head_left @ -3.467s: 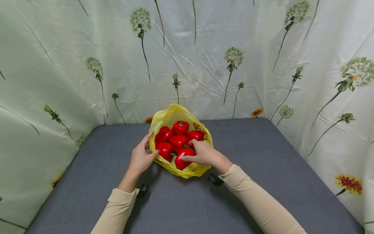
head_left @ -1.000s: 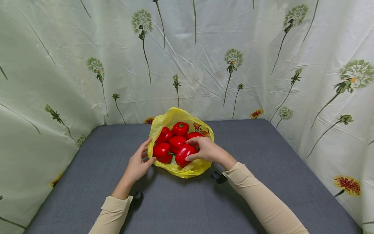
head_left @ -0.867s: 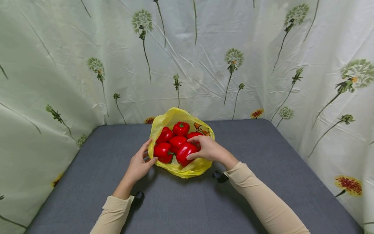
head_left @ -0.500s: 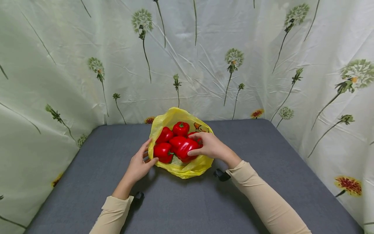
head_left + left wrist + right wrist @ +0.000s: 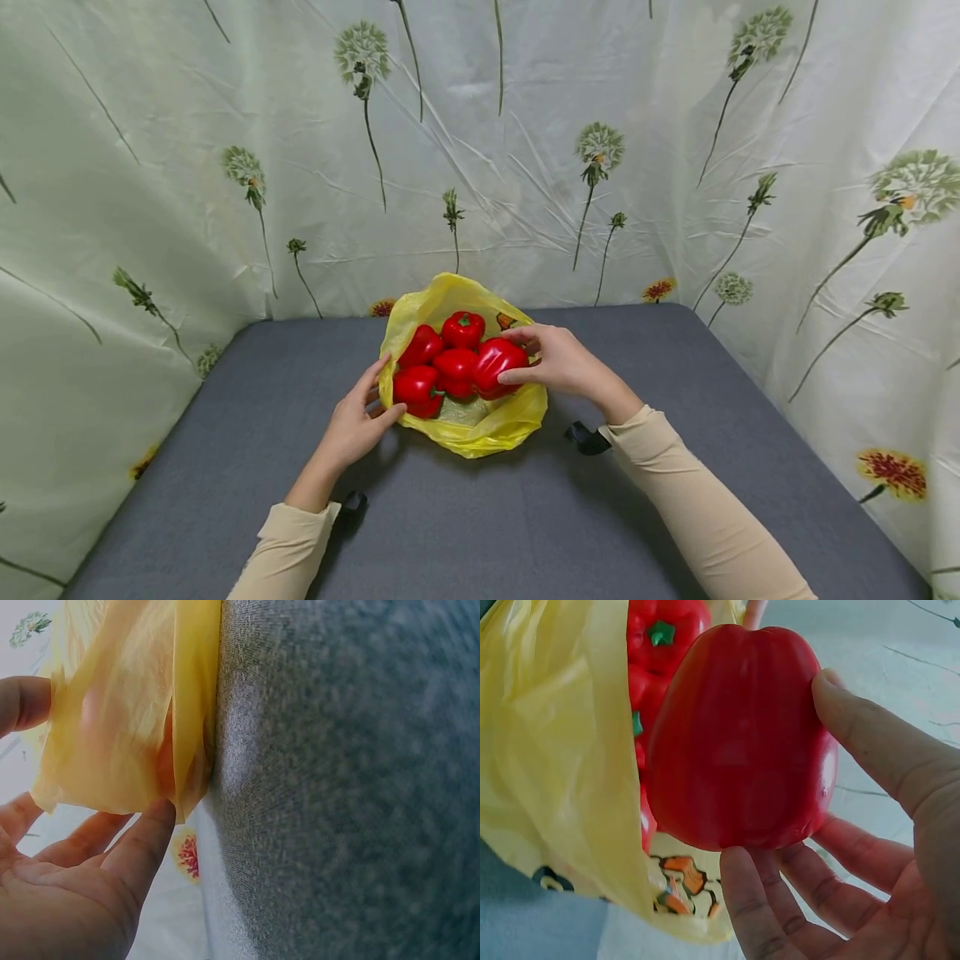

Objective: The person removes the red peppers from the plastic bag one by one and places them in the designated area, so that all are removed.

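A crumpled yellow plastic bag (image 5: pixel 480 442) stands with its mouth facing me, several red bell peppers (image 5: pixel 418 392) inside. My right hand (image 5: pixel 558 358) grips one red bell pepper (image 5: pixel 501 367) between thumb and fingertips. In the right wrist view this held bell pepper (image 5: pixel 739 742) is close to the camera, in front of the others, its base pointing sideways; its stem is not visible. On the bag's left side, my left hand (image 5: pixel 360 421) holds the rim with thumb and fingers. The left wrist view has fingertips (image 5: pixel 154 817) against the thin yellow plastic.
Under the bag lies a grey cloth-covered table (image 5: pixel 450 525). Behind it and at both sides hangs a pale curtain (image 5: pixel 510 150) printed with dandelions. A black strap (image 5: pixel 587 437) hangs at the right wrist, and another strap (image 5: pixel 352 504) at the left.
My right hand has taken hold of the front bell pepper and moved it up and right, uncovering the bag's lower inside. The left hand has slid slightly down the rim, then stayed put.
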Available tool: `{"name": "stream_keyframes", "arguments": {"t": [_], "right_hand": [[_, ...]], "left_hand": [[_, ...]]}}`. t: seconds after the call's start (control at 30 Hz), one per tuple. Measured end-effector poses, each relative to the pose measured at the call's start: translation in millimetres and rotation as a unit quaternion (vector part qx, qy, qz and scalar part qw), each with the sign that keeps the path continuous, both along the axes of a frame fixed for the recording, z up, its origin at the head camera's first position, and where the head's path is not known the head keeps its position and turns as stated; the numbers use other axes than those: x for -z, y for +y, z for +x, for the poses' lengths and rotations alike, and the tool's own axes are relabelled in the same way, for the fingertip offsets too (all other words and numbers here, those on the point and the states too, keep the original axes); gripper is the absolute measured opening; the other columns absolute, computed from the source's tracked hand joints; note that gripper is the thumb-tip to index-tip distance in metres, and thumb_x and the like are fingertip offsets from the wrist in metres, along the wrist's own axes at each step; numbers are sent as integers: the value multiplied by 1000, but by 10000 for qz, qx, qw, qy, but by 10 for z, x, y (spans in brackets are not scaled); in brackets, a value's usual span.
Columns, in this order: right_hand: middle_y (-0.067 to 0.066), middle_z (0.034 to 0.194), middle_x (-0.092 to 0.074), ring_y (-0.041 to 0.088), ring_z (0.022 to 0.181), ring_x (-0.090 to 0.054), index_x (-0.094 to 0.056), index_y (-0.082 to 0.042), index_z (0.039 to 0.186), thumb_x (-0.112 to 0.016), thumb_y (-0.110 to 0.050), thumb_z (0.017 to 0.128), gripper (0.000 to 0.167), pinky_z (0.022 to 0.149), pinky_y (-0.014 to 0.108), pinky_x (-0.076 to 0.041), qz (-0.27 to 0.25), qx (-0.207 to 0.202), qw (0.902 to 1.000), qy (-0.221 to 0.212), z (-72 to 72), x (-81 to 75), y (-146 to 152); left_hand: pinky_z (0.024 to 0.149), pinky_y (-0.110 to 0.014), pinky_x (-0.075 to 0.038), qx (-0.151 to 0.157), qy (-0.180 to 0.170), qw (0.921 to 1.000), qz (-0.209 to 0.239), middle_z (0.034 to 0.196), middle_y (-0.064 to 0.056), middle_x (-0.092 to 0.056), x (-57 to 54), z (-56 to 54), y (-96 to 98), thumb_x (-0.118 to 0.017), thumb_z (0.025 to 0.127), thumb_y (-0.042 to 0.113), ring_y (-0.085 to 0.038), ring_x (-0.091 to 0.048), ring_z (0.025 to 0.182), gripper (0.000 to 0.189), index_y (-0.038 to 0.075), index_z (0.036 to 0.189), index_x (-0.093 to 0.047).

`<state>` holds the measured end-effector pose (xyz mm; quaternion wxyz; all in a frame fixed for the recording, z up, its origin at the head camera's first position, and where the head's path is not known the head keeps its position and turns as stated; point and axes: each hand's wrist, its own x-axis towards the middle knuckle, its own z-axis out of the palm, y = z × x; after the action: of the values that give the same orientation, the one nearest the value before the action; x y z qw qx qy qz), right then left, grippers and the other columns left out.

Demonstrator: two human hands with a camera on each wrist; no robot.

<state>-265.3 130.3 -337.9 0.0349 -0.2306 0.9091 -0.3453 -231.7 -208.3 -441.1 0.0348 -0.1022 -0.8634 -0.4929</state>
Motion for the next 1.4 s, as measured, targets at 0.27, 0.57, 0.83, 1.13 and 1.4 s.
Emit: {"name": "stream_keyframes", "arguments": {"t": [0.27,0.57,0.83,1.13,1.4], "right_hand": [[17,141,-69,34,119,-70,-63,-6,148,-88,-26,92,65,95,43,-65,-163,212,9996,-66,-28,-60,219],[20,139,-68,38,122,-68,-61,-8,151,-87,-25,93,66,92,44,-66,-212,529,9984,-65,-91,-136,543],[20,144,-66,40,126,-64,-61,-9,151,-85,-27,95,63,86,37,-64,-410,526,9974,-267,-180,-153,886],[21,148,-63,40,129,-62,-59,-10,153,-84,-29,96,65,87,33,-62,-532,753,9948,-438,-260,-123,1233],[23,151,-59,44,131,-60,-56,-7,155,-81,-31,98,67,87,34,-62,-381,993,9932,-474,-337,-33,1438]], "left_hand": [[115,-62,-49,-27,-70,10000,-6,165,-28,-43,-8,-2,5,-77,102,23,-53,-51,147,86,21,172,-26],[114,-62,-51,5,46,10000,-81,161,-28,-47,25,-3,2,-76,103,24,-51,-51,148,87,21,172,-25],[114,-62,-51,25,22,9999,-116,161,-27,-48,18,-5,-5,-77,102,25,-51,-51,147,87,19,172,-25],[114,-62,-51,40,0,9999,-156,161,-27,-48,25,2,-6,-77,102,25,-52,-52,146,87,19,172,-25],[114,-62,-50,65,-45,9999,-143,163,-27,-46,17,3,-3,-78,101,23,-52,-51,147,89,20,172,-24]]}}
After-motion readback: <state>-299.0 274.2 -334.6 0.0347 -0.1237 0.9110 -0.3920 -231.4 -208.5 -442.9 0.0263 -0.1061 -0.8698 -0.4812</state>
